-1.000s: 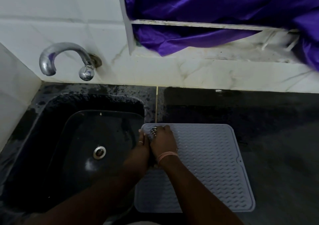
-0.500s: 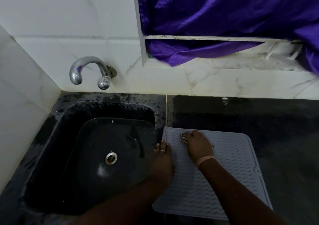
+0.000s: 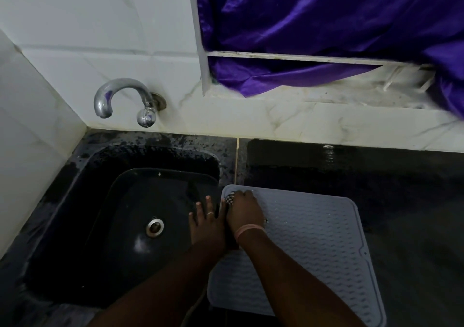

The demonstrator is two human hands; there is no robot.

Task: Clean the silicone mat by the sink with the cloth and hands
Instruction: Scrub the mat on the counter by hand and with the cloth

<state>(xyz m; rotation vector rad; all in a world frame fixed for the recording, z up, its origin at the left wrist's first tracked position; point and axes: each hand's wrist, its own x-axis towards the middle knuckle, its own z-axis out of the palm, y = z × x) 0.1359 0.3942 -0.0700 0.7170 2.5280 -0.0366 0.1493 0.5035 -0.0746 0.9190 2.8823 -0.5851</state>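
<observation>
2 bare forearms in view, no sleeves down to the lower edge of the picture. Left hand [image 3: 204, 222]: 1 thin, pale ring [image 3: 210, 213] on a middle finger, short pale nails at the fingertips [image 3: 198, 204]. Right hand [image 3: 244, 213]: 1 narrow pink band [image 3: 248, 229] round the wrist, plain and smooth, slightly slanted across it; something small and dark at the outer side of the wrist, just beyond the band, too blurred to tell. No watch, no gloves. Dim light over both arms, fine detail of knuckles and nails on the right lost in shadow.
</observation>
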